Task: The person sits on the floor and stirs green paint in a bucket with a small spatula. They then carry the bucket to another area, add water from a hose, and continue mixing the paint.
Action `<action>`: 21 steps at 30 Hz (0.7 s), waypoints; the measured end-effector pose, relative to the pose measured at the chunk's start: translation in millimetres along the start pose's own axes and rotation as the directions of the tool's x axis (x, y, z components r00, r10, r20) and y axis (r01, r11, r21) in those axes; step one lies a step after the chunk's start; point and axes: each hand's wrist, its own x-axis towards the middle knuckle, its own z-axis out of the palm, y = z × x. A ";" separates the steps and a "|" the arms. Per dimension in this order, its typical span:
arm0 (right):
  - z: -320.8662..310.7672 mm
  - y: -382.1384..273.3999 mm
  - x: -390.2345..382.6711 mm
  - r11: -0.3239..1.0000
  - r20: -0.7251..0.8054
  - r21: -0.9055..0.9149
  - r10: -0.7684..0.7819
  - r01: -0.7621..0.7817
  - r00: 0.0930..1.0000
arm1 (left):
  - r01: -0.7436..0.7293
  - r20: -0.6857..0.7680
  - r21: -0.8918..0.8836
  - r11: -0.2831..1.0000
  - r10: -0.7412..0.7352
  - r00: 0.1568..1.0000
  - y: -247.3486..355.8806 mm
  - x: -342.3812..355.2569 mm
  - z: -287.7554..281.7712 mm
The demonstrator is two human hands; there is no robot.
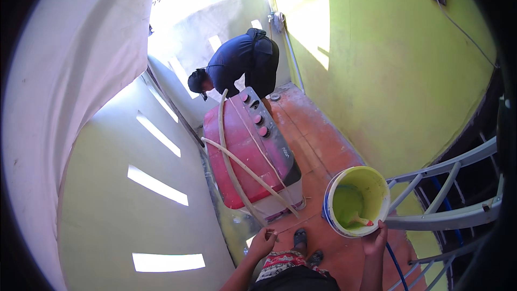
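My right hand (374, 241) is closed on the near rim of a white bucket (330, 205), its fingertips at the edge. Inside the bucket is yellow-green paint (347, 200), and a brush (360, 219) with a red tip on its handle leans in it. The bucket tilts toward me beside the ladder. My left hand (263, 243) hangs in front of my body with its fingers curled in, and nothing shows in them. It is just short of the lower end of a grey hose (229, 167) lying over a pink-topped washing machine (242, 156).
An aluminium ladder (447, 218) stands close on my right. Past the washing machine a person in dark clothes (239, 62) bends down by the far wall. Red tiles (304, 156) cover the floor. A pale cloth (91, 48) hangs at left; a yellow-green wall (388, 59) rises at right.
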 end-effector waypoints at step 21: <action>18.1 -24.1 125.6 0.994 -0.256 -0.061 -0.099 0.087 0.962 | 0.230 -0.110 -0.059 0.971 -0.236 0.966 -83.9 83.8 12.9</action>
